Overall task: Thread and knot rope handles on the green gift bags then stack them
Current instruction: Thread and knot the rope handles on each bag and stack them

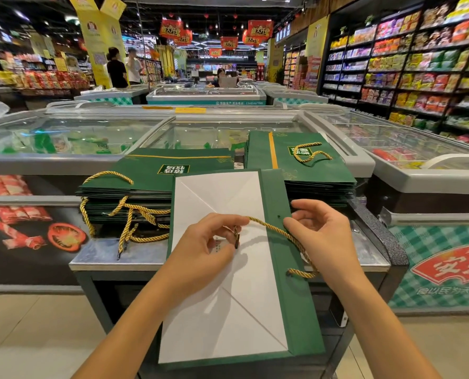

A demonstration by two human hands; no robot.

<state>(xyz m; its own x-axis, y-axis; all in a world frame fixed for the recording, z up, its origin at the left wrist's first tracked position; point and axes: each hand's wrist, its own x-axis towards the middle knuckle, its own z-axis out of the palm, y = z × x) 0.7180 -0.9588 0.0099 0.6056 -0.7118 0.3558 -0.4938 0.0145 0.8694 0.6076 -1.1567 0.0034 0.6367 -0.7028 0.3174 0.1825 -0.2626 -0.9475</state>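
On supermarket cart among freezers, left grip pinching rope, right grip holding bag.

Supermarket floor, right in the frozen-food aisle.

Glass-topped chest freezers run in rows straight ahead, packs visible under the sliding lids, and the nearest freezer front carries printed pictures of sliced meat rolls and tomato. To the right, tall dark shelves are stacked with bright snack packets, tier on tier. Red promotional banners hang from the ceiling, and a yellow pillar wrapped in signage stands on the left. Two shoppers stand by it, beside a display of red packages. Pale floor tiles underfoot.
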